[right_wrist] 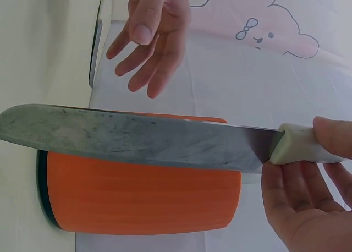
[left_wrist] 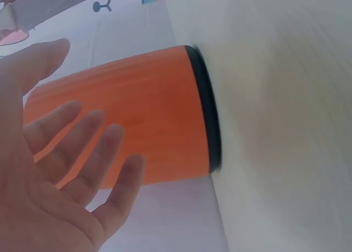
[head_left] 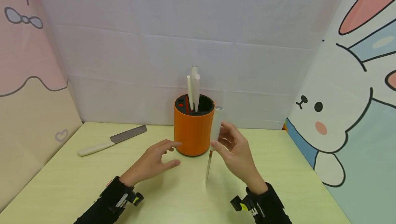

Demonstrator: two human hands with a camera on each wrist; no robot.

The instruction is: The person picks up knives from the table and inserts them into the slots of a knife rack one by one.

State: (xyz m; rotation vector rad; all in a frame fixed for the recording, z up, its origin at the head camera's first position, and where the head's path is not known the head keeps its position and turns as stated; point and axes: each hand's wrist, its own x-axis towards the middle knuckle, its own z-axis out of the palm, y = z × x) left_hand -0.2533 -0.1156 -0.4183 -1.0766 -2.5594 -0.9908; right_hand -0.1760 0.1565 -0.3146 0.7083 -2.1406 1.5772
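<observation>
My right hand (head_left: 233, 150) pinches the white handle of a kitchen knife (right_wrist: 137, 136), thumb on one side and fingers on the other. The knife hangs blade down in front of the right side of an orange knife block (head_left: 193, 134); its broad blade shows in the right wrist view. My left hand (head_left: 154, 160) hovers at the block's left front, fingers spread and relaxed, holding nothing. In the left wrist view the left hand's fingers (left_wrist: 110, 147) overlap the block's side. Several white handles (head_left: 194, 86) stick up from the block's black slotted top.
A cleaver (head_left: 128, 134) with a white handle lies on the pale table (head_left: 173, 203) at the left. A white cloth backdrop (head_left: 139, 55) stands behind the block. Printed cartoon panels (head_left: 340, 114) flank the table on both sides.
</observation>
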